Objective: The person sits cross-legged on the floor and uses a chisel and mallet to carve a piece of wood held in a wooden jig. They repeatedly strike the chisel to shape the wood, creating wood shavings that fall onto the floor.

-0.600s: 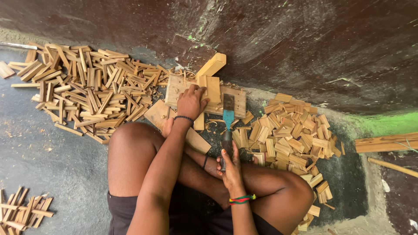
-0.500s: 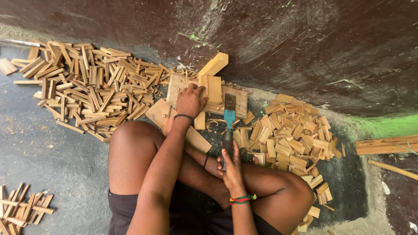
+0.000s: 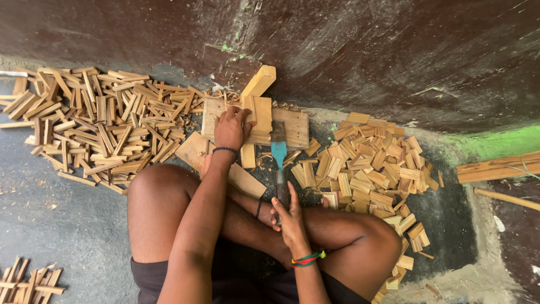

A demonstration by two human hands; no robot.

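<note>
I sit cross-legged on the ground. My left hand (image 3: pixel 232 127) presses down on a small upright wooden piece (image 3: pixel 255 115) that stands on a flat wooden work block (image 3: pixel 293 127). My right hand (image 3: pixel 288 214) grips the dark handle of a chisel with a blue shank (image 3: pixel 279 153); its blade rests on the block just right of the wooden piece. A longer wooden block (image 3: pixel 259 81) leans against the wall behind.
A large heap of thin wooden strips (image 3: pixel 95 124) lies at my left, a pile of short cut wooden pieces (image 3: pixel 371 169) at my right. A dark curved wall (image 3: pixel 365 50) rises ahead. Planks (image 3: pixel 498 168) lie at far right, more strips (image 3: pixel 28 281) at bottom left.
Both hands and the chisel hold nearly the same place; only the view has shifted slightly.
</note>
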